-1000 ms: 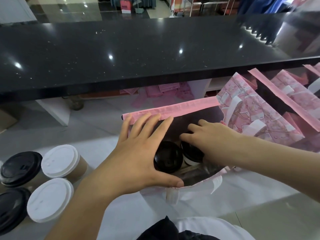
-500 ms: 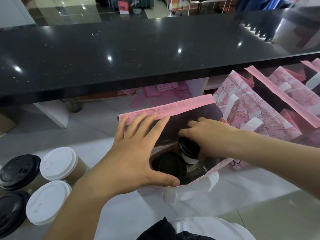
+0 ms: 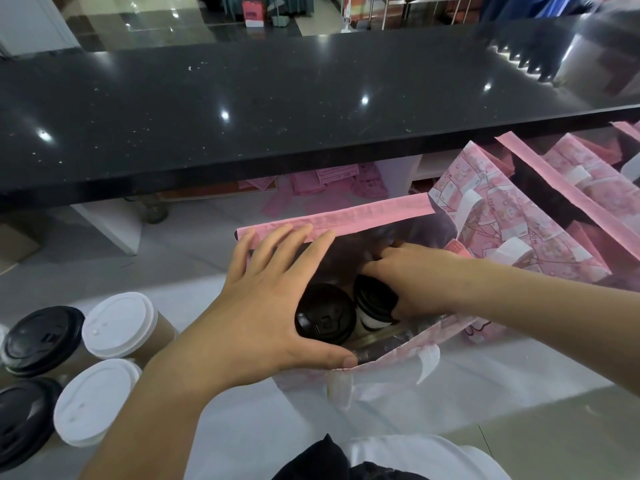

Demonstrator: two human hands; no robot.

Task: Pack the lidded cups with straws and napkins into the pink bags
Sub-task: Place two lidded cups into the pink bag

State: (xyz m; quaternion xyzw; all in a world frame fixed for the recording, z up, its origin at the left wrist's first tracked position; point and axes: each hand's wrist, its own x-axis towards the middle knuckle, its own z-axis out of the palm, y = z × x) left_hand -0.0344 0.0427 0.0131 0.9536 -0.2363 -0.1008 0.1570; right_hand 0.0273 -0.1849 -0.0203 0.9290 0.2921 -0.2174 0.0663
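An open pink bag (image 3: 346, 220) with a dark foil lining stands in front of me. Inside it are two cups with black lids: one (image 3: 325, 314) at the left, another (image 3: 372, 301) to its right. My left hand (image 3: 263, 306) spreads over the bag's left side, fingers on the far pink rim and thumb on the near rim. My right hand (image 3: 412, 278) reaches into the bag and grips the right cup from its right side. No straws or napkins show in this view.
Several lidded cups wait at the lower left: two with white lids (image 3: 119, 325) (image 3: 93, 400) and two with black lids (image 3: 43, 337) (image 3: 20, 420). More pink patterned bags (image 3: 502, 230) lie to the right. A black counter (image 3: 277, 109) overhangs the far side.
My right hand has sunk deeper into the bag with the right cup, lowering it beside the left one. My left hand has kept hold of the bag's mouth.
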